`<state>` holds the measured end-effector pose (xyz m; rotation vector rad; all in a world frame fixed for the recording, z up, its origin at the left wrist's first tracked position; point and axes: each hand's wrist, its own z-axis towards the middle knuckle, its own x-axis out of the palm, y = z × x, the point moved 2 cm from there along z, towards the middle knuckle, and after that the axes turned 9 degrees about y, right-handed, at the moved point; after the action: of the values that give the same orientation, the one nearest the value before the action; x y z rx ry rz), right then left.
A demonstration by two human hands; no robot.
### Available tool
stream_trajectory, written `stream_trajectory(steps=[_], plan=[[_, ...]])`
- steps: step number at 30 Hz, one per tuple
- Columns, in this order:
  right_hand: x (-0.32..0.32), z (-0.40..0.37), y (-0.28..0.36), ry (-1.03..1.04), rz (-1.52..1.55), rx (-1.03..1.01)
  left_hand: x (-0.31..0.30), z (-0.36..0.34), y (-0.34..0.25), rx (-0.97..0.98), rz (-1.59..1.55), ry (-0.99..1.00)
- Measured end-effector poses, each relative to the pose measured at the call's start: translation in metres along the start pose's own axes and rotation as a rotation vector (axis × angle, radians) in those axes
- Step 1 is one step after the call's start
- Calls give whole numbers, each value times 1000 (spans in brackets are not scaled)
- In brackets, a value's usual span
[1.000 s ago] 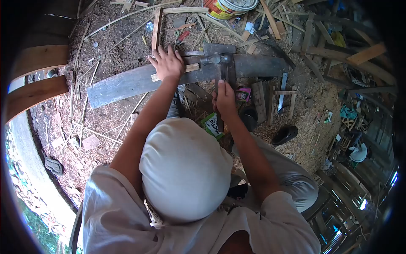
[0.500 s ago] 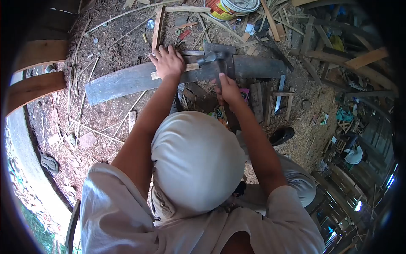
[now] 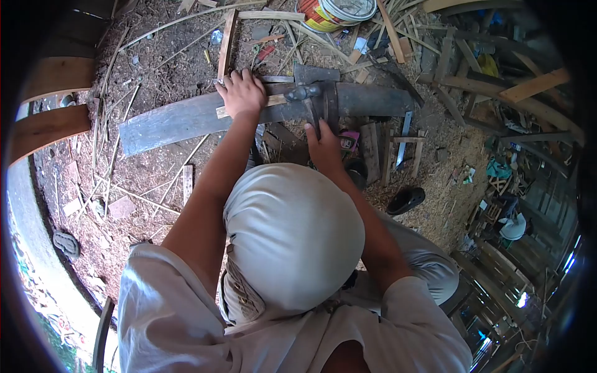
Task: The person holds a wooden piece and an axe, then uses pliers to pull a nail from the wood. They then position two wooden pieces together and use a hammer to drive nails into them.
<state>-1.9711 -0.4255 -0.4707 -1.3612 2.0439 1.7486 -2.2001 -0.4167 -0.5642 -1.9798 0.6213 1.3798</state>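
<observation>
My left hand (image 3: 243, 94) lies flat with fingers stretched out over wooden strips on a long, curved dark board (image 3: 171, 124). A pale short strip (image 3: 272, 101) passes under this hand, and a longer upright strip (image 3: 228, 46) meets its fingertips. Closed round the handle of a hammer (image 3: 303, 93), my right hand (image 3: 325, 148) is just below the board. The hammer's dark metal head is over the board, near the pale strip's right end; contact cannot be made out. A dark flat block (image 3: 316, 74) lies behind the head.
A paint bucket (image 3: 336, 13) stands at the back among thin wooden slats. Right of my hands are a small wooden frame (image 3: 405, 149) and a sandal (image 3: 406, 200). Timber is piled at far right, and large curved boards (image 3: 53, 130) jut in from the left.
My right hand and the hammer have moved slightly left and closer to my body. My left hand stays on the strips; the whole view has shifted a little.
</observation>
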Motion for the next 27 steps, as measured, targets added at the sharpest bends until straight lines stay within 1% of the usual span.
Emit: stream_trajectory(steps=[1,3,4,6,10,12,13,15,16,18,19,21,22,24,25,27], plan=[[0,-1,2,-2,3,3,0,0,0,4,4,4],[-1,-1,9,-18,-24,-77,1,1,1,6,-2,-3],[1,-4,11,-16,-23,-75,1,1,1,9,-11,-11],[5,-12,19,-188,-70,-166,0,-1,0,10,-1,-3],[30,-15,-8,-171,-135,-174,1,1,1,8,-8,-23],[35,-10,-15,-12,-130,42,3,1,0,15,-8,-25],[32,-7,-12,-8,-133,36,3,2,1,12,-8,-24],[21,-12,0,-207,-80,-89,4,3,3,9,-4,-30],[18,-15,9,-202,-78,-82,3,1,2,24,0,-39],[9,-17,27,-377,38,-278,1,0,1,26,-4,-18],[12,-19,21,-379,39,-279,-1,0,1,25,-12,0],[25,-20,-1,-262,-120,-257,-2,0,0,22,-26,-2],[32,-16,-11,-259,-119,-263,-3,0,0,19,-38,1],[50,-8,-23,-76,-313,-115,-2,-1,0,17,-38,-2],[53,-8,-23,-75,-311,-118,-1,0,0,20,-37,-6],[52,-9,-15,-209,-224,-192,-1,3,1,15,-12,0]])
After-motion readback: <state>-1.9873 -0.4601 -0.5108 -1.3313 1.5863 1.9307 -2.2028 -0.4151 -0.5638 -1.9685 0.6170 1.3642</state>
